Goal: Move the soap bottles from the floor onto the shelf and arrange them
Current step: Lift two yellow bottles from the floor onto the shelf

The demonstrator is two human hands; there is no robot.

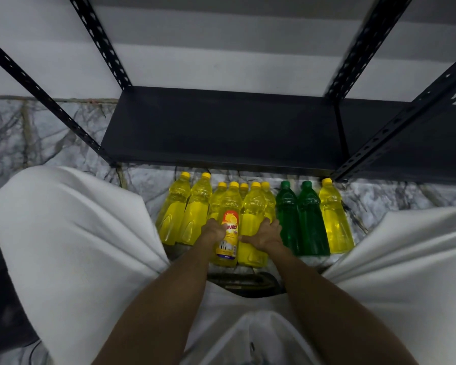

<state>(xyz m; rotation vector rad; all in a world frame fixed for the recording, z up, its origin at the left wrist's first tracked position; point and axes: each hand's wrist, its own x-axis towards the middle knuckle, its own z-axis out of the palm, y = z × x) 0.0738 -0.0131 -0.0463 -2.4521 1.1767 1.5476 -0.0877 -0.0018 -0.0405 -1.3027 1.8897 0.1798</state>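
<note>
A row of soap bottles stands on the marble floor [50, 133] at 6 o'clock of the bare black shelf [221, 127]. The left hand [213, 230] grips a labelled yellow bottle [228, 225]; the right hand [264, 234] grips a plain yellow bottle [253, 206]. Two green bottles [299, 217] stand at 3 o'clock of them.

Yellow and green soap bottles [311, 219] upright on floor [395, 196]

L hand [213, 230] grips labelled yellow bottle [228, 225]; R hand [263, 234] grips plain yellow bottle [253, 222] beside it. Row on marble floor [37, 133] incl. two green bottles [299, 219], just in front of black shelf [221, 127]. White trousers [71, 233] either side.
</note>
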